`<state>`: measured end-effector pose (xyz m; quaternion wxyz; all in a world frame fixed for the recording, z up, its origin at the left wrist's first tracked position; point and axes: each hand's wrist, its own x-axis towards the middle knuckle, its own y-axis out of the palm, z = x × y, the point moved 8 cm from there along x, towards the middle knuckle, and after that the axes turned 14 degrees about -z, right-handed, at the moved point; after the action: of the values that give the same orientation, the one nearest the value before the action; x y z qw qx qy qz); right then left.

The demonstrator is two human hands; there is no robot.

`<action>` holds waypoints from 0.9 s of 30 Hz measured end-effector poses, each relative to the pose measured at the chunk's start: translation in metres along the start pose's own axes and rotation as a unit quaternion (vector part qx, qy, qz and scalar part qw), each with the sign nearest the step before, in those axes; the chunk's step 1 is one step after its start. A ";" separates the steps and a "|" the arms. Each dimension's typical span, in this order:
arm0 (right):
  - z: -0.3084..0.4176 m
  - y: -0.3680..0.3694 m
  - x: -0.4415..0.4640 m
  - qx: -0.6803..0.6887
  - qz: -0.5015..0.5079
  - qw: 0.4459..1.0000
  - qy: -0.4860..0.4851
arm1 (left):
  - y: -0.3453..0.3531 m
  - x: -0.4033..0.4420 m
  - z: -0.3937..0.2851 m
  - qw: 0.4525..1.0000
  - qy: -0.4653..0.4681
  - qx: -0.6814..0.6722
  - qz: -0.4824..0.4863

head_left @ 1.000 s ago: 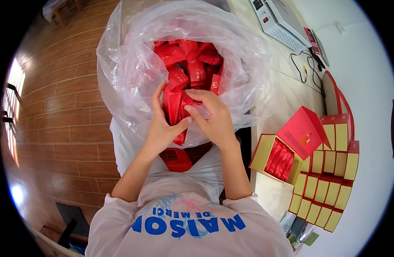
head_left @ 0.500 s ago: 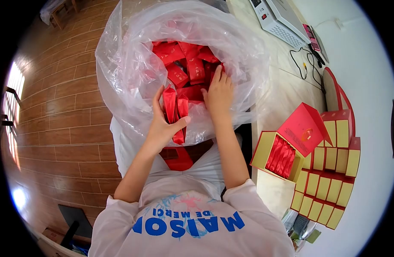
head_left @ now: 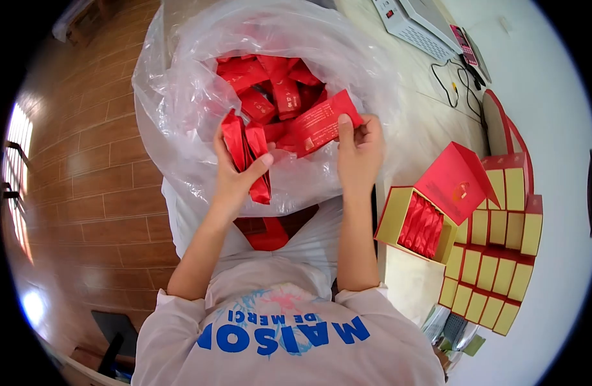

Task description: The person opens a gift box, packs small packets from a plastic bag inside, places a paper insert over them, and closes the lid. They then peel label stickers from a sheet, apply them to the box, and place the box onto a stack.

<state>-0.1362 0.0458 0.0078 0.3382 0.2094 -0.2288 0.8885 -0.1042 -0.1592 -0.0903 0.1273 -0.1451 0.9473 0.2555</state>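
A large clear plastic bag (head_left: 167, 103) gapes in front of me, with many red sachets (head_left: 287, 96) inside. My left hand (head_left: 234, 170) is closed around a few red sachets (head_left: 246, 151), stood on edge side by side over the bag's near rim. Between thumb and fingers, my right hand (head_left: 360, 151) pinches the end of one red sachet (head_left: 321, 123). That sachet lies tilted over the bag opening, its printed side facing up. To the right, an open box (head_left: 394, 215) with a red lid holds a row of red sachets (head_left: 421, 226).
Stacked red and yellow boxes (head_left: 489, 270) stand on the table's right side. Beyond them are black cables (head_left: 463, 90) and a white machine (head_left: 424, 29). The pale tabletop (head_left: 408, 276) runs along my right; wooden floor (head_left: 96, 186) lies to the left.
My right hand has come out of the bag opening toward the right, bringing up a sachet. My left hand, still with its sachets, has shifted slightly left and up.
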 end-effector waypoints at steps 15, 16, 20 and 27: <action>0.001 -0.122 0.015 0.161 0.139 0.963 0.163 | 0.172 -0.058 0.017 0.964 -0.067 0.052 0.253; 0.000 -0.140 0.011 0.161 0.126 0.965 0.165 | 0.178 -0.060 0.020 0.967 -0.099 0.029 0.233; 0.031 -0.183 -0.006 -0.046 0.104 0.989 -0.095 | 0.202 -0.075 0.038 0.959 -0.152 -0.015 0.238; 0.039 -0.216 -0.017 -0.133 0.004 0.959 -0.249 | 0.222 -0.099 0.056 0.972 -0.082 -0.022 0.221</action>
<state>0.0344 0.1599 0.0870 0.2923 0.3760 -0.4227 0.7711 -0.0785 0.0747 -0.0065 0.1414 0.0867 0.9364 0.3093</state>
